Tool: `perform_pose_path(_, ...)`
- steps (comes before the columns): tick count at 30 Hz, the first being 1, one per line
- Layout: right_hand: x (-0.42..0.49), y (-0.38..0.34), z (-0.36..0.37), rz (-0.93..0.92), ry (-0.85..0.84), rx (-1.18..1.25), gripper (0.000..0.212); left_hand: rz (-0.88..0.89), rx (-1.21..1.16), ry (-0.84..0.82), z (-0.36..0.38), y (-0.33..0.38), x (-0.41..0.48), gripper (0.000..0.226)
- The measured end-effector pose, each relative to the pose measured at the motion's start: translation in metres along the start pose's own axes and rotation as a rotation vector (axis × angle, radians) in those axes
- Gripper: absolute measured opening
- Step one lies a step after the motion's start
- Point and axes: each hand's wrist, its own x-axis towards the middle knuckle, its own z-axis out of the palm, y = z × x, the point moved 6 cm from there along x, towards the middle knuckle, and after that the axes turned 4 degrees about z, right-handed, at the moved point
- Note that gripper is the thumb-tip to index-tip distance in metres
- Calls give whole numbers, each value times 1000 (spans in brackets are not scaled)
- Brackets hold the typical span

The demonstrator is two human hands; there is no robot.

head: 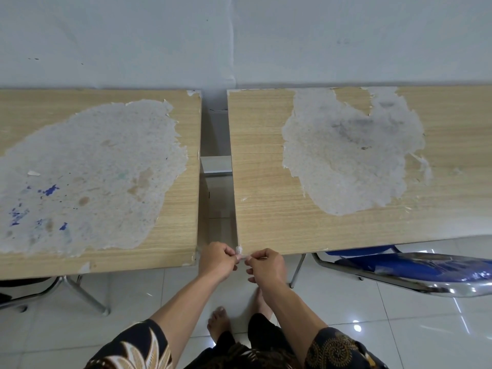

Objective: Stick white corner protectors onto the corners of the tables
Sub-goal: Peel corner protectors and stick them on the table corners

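Two wooden tables stand side by side with a narrow gap between them. Both the left table (175,203) and the right table (266,214) have tops with large peeled patches. A small whitish corner protector (239,249) sits at the near left corner of the right table. My left hand (217,258) pinches it from the left, in the gap. My right hand (265,263) pinches at it from the right, just below the table's front edge. The fingers hide most of the protector.
A blue chair with chrome legs (415,270) is tucked under the right table. Metal legs (85,294) stand under the left table. A white wall (239,41) runs behind both tables. My bare feet (218,323) are on the glossy tiled floor.
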Motion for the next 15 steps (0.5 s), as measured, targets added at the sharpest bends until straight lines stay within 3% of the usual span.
perform_pose_path(15, 2, -5, -2, -4, 19, -66, 10, -19, 68, 26, -2, 4, 3, 26)
